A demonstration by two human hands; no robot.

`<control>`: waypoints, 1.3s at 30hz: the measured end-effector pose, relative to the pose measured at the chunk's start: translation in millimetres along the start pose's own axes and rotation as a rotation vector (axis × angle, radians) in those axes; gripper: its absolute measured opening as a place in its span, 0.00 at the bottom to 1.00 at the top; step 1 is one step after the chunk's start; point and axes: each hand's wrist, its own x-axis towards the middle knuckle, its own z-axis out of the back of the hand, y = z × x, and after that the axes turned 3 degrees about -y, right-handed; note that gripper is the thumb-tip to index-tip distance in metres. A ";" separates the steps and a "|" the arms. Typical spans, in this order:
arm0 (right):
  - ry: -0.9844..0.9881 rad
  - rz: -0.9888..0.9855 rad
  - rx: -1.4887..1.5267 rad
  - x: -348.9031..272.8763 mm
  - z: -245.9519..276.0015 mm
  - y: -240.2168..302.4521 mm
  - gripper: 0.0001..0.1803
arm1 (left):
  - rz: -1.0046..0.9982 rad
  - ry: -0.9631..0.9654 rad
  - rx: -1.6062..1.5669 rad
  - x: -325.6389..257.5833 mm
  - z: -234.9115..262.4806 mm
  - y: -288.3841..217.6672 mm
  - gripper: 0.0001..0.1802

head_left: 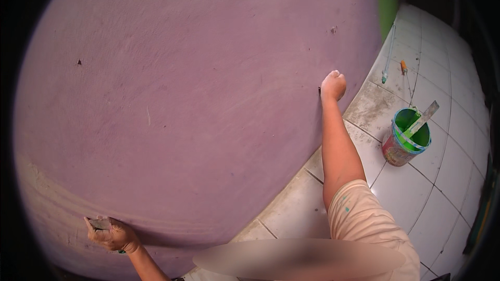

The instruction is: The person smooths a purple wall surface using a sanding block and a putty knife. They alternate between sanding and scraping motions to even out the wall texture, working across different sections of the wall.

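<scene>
Peach sleeve (364, 213) sits closest to the lens, lower right, on the right arm reaching up to the purple wall (182, 83). Right hand (333, 85) is pressed to the wall as a closed fist, fingers curled tight around something small and dark at the wall surface; cannot tell what it is. Left hand (110, 233), low at the left, has its fingers narrow, pinched on a small flat grey piece (99, 223), maybe sandpaper or a scraper, held against the wall just above the paler band (47, 198) near the bottom. Wall shows scuffs and a few dark specks.

White tiled floor (437, 177) to the right: a bucket (406, 138) with green paint inside and a flat stick (423, 118) leaning out of it, well apart from both hands. Beyond it, a thin pale rod (388, 54) and an orange-handled tool (404, 70) lie by the wall base.

Judgement: working the surface well means keeping the grey piece flat on the wall, even pressure, short overlapping strokes, right fist bracing the body.
</scene>
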 end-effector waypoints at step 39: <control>0.162 0.699 0.433 -87.3 50.6 112.9 0.20 | -0.046 0.031 0.085 -7.3 6.7 22.5 0.41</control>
